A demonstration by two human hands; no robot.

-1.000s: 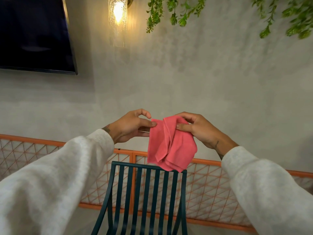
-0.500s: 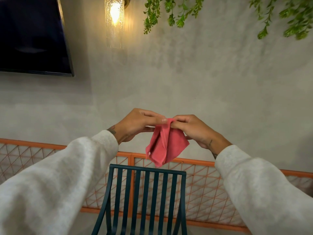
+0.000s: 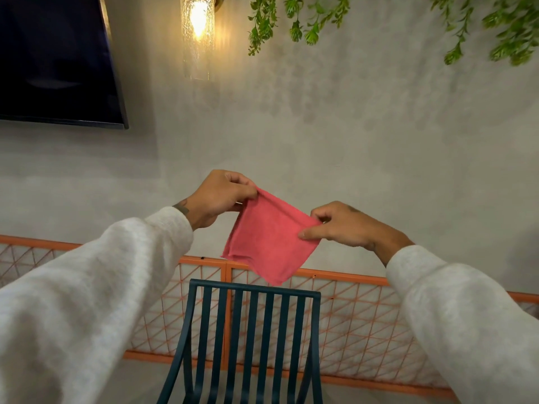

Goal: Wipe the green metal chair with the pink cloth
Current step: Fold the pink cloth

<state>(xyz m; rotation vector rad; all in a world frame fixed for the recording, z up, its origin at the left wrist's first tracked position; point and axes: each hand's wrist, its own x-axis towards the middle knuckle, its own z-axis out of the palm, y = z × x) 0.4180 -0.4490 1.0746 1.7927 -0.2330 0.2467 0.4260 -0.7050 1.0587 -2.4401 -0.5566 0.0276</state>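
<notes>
The pink cloth (image 3: 267,243) hangs folded in the air in front of me, spread flat like a small square. My left hand (image 3: 217,198) pinches its upper left corner, and my right hand (image 3: 347,224) pinches its right corner. Directly below stands the dark green metal chair (image 3: 252,342), of which only the slatted backrest shows. The cloth's lowest corner hangs just above the backrest's top bar and does not touch it. The chair's seat is out of view.
An orange wire-mesh rail (image 3: 364,322) runs along the grey wall behind the chair. A dark screen (image 3: 55,59) hangs at upper left, a lit glass lamp (image 3: 198,36) beside it, and green foliage (image 3: 495,27) droops from the top right.
My hands have drawn apart, opening the bunched cloth into a flat square. My right hand has dropped lower and to the right.
</notes>
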